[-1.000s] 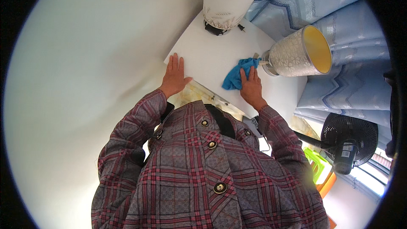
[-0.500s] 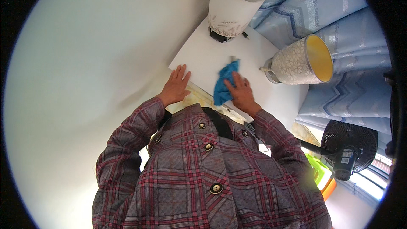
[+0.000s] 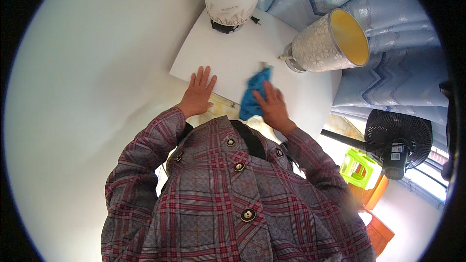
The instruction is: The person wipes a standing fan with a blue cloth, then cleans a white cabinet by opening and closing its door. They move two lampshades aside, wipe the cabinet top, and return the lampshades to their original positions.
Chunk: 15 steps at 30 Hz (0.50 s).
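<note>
A white tabletop [image 3: 223,53] lies in front of me. My left hand [image 3: 196,92] rests on its near edge at the left, fingers spread and holding nothing. My right hand [image 3: 273,104] presses down on a crumpled blue cloth [image 3: 252,98], slightly blurred, near the table's front edge. The cloth's far tip has a small greyish patch [image 3: 264,64]. Beyond my right hand, a table lamp with a floral shade [image 3: 318,48] and yellow lining lies tilted toward the right. At the back left stands a white-shaded lamp [image 3: 233,0] on a dark base, a black plug [image 3: 256,20] beside it.
A pale wall [image 3: 97,68] borders the left side. Blue patterned curtains [image 3: 388,53] hang behind and right of the table. A black fan [image 3: 400,136] stands at the right, with a bright green plastic item [image 3: 361,169] and orange furniture [image 3: 381,235] below it.
The view has shifted: tabletop and lamps sit further left and higher. My right hand and the cloth are nearer the table's front edge. More of the green item shows.
</note>
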Each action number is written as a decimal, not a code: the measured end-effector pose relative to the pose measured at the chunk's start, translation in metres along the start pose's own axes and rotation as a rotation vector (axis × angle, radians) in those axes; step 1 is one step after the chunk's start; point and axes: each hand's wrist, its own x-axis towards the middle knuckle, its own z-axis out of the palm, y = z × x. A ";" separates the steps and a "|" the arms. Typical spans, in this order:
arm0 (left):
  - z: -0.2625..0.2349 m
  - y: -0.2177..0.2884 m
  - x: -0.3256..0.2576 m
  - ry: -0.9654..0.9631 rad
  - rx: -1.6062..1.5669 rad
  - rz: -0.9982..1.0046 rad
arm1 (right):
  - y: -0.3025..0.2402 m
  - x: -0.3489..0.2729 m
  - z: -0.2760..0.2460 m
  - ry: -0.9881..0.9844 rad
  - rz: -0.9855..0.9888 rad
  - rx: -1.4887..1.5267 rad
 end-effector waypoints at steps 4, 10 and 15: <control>0.000 0.001 0.000 0.009 -0.024 -0.004 | 0.028 -0.059 -0.002 0.044 0.342 -0.064; -0.002 0.007 -0.001 -0.082 0.004 0.055 | 0.005 -0.009 0.005 0.097 0.092 -0.038; -0.004 -0.006 -0.012 -0.123 -0.079 0.239 | -0.013 0.036 -0.007 -0.012 -0.311 0.024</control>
